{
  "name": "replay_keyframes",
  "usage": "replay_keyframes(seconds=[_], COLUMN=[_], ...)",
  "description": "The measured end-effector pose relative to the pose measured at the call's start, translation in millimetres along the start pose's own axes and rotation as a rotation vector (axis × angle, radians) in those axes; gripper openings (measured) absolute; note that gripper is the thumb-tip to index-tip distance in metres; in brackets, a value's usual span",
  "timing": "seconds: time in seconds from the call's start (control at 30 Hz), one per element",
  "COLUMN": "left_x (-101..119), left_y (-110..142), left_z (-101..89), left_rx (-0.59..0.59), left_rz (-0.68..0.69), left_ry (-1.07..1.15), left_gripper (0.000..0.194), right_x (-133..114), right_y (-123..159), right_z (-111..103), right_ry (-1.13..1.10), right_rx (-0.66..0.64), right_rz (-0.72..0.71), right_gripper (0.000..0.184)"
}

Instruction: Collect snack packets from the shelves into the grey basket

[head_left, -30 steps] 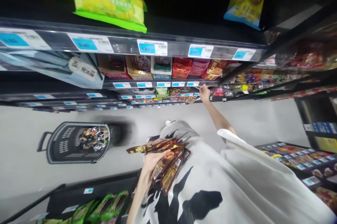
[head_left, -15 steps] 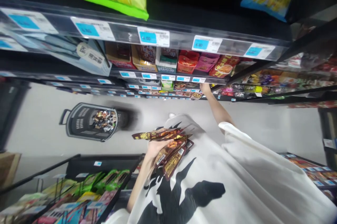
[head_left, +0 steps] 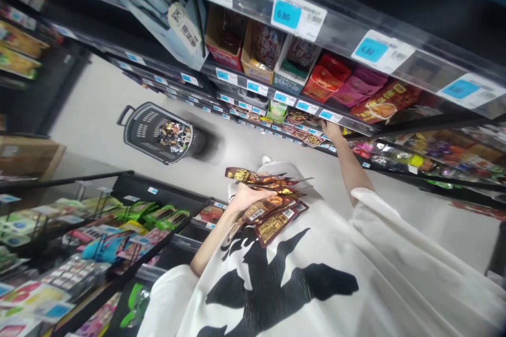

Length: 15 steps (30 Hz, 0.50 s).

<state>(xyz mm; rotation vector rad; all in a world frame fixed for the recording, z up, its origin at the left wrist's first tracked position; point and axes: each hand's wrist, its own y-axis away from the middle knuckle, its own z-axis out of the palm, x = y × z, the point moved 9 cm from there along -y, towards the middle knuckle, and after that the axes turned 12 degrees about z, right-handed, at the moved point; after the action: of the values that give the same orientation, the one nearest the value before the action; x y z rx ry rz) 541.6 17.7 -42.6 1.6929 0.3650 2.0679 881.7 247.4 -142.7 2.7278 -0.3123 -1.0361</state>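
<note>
Several brown snack packets (head_left: 276,223) with gold lettering are fanned out in my left hand (head_left: 247,198), its fingers closed around them in front of my white shirt. My right hand (head_left: 331,130) reaches into a lower shelf, beside dark packets (head_left: 302,117) there. The shelf edge partly hides its fingers, so whether they grip anything is unclear. Above that hand, red pouches (head_left: 326,77), purple pouches (head_left: 360,86) and a red-and-gold packet (head_left: 385,102) stand on a higher shelf, next to open display boxes (head_left: 261,55).
A grey shopping basket (head_left: 136,134) with small wrapped items stands on the floor to the left. Shelf edges with price tags (head_left: 299,14) cross close overhead. A rack of bagged goods (head_left: 118,244) is at the lower left, and a cardboard box (head_left: 29,157) lies beyond it.
My view has turned, so the shelves now slant down to the right and the basket appears higher. My left hand still holds the packets; my right hand stays at the lower shelf.
</note>
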Motion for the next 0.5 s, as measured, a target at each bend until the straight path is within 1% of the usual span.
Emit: replay_keyframes(seconds=[0.03, 0.1, 0.17, 0.2, 0.23, 0.27, 0.3, 0.33, 0.37, 0.4, 0.43, 0.47, 0.5], left_x=[-1, -2, 3, 6, 9, 12, 15, 17, 20, 21, 23, 23, 24], left_y=[0, 0, -2, -3, -5, -7, -9, -11, -13, -14, -16, -18, -20], left_z=[0.0, -0.8, -0.1, 1.6, 4.6, 8.5, 13.6, 19.2, 25.0, 30.8, 35.2, 38.6, 40.7], left_rx=[0.004, 0.021, 0.032, 0.026, 0.009, -0.016, -0.053, -0.093, -0.136, -0.177, -0.205, -0.221, -0.224], left_rz=[0.004, 0.026, 0.068, 0.091, 0.109, 0.122, 0.132, 0.141, 0.148, 0.154, 0.162, 0.169, 0.179], left_ry=[-0.001, -0.019, -0.041, -0.047, -0.05, -0.051, -0.05, -0.047, -0.042, -0.038, -0.037, -0.039, -0.04], left_gripper=[0.055, 0.052, 0.051, 0.051, 0.05, 0.049, 0.048, 0.047, 0.047, 0.048, 0.048, 0.049, 0.05], right_x=[10, 24, 27, 23, 14, 0, -21, -50, -84, -120, -156, -187, -212], right_y=[14, 50, 95, 116, 135, 152, 167, 178, 188, 195, 203, 208, 213], right_z=[-3, -11, -20, -25, -26, -27, -31, -36, -44, -50, -52, -53, -51], right_ry=[0.017, 0.034, 0.014, -0.074, -0.192, -0.326, -0.453, -0.549, -0.612, -0.619, -0.562, -0.472, -0.363], right_rx=[0.035, 0.111, 0.159, 0.141, 0.06, -0.04, -0.127, -0.231, -0.313, -0.418, -0.541, -0.645, -0.725], right_rz=[0.041, 0.096, 0.111, 0.119, 0.114, 0.104, 0.082, 0.027, -0.068, -0.176, -0.28, -0.38, -0.469], right_gripper=[0.035, 0.036, 0.037, 0.038, 0.04, 0.043, 0.046, 0.047, 0.049, 0.053, 0.056, 0.057, 0.056])
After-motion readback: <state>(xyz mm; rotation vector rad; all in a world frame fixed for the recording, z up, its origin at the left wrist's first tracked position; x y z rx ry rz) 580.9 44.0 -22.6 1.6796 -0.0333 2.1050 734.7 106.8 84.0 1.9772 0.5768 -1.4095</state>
